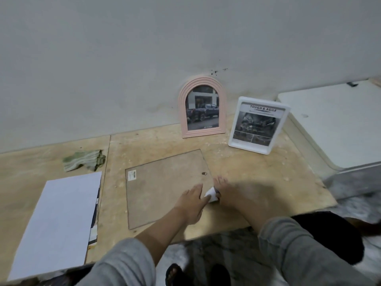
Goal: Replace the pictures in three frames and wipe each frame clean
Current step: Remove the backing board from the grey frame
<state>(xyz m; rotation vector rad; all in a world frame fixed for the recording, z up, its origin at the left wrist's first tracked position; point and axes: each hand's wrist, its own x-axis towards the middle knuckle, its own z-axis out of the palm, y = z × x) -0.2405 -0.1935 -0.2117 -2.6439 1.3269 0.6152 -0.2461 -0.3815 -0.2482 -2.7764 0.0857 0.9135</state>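
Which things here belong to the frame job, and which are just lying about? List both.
Job: pink arched frame, white frame, brown backing board, white sheet, green cloth, white scrap between both hands.
Lying about: folded white table.

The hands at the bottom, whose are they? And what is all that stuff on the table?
They belong to a person wearing a camera on their head, so you look down as they do. There is just this one picture. The left hand and the right hand meet over a small white thing; it is too blurry to say what it is or who grips it. Under them a flat brown frame back lies on the wooden table. At the wall stand a pink arched frame and a white frame, both with car pictures. On the left lie a green cloth and white paper.
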